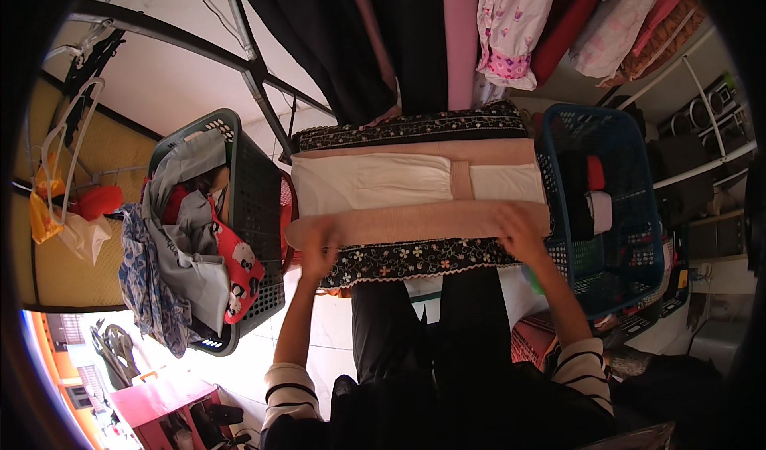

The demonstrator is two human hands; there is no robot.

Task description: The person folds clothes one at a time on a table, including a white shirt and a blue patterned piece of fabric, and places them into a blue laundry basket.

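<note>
A peach garment (415, 225) with a white inner side lies spread in front of me, its near edge folded over into a long band. One sleeve (403, 177), white with a peach cuff, rests flat across its middle. My left hand (321, 246) is closed on the left end of the folded band, fingers curled at the edge. Toward the band's right end, my right hand (519, 233) grips the same fold, its fingers slightly blurred over the top. Under the garment is a black cloth (423, 260) with flower embroidery and a scalloped edge.
On the left stands a dark green laundry basket (259, 234) heaped with clothes (191, 242). A blue basket (610, 282) on the right holds a few rolled pieces. Clothes (423, 43) hang along the far side. A metal frame (175, 35) crosses the upper left.
</note>
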